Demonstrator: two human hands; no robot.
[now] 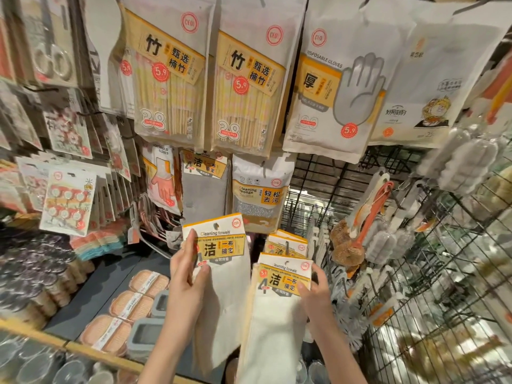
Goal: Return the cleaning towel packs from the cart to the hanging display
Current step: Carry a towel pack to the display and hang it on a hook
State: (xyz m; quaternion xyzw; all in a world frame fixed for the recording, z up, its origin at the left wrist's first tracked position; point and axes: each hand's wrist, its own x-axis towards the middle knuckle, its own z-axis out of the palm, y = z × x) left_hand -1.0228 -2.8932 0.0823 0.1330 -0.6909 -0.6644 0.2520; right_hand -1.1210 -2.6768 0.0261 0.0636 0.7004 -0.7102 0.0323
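1. Left hand [188, 275] grips a towel pack [219, 273] by its card header. Thumb lies across the lower front of the header, fingers run up its left edge and behind. The cloth hangs free below the palm. Held by the stiff card, likely so the hang hole at top stays clear for a hook.
2. Right hand [315, 289] grips a second pack [279, 295] at the header's right edge. Thumb presses the yellow label from the front, fingers wrapped behind. The cloth drops below and left of the wrist.
3. The two packs hang side by side, edges near or just touching; can't tell which. The left-hand pack sits higher, header tilted up toward the racks: reads as the next to be hung.
4. Just past the right fingertips, hung packs [286, 243] of the same label show above the second pack's header. Probable target row. The hook itself is hidden.
5. Above the left fingertips hangs a grey pack [203, 189] with the same header, a sponge pack [259, 195] beside it.
6. Farthest up: chopstick packs [169, 79] and a glove pack [332, 87].
7. Cart not in view.
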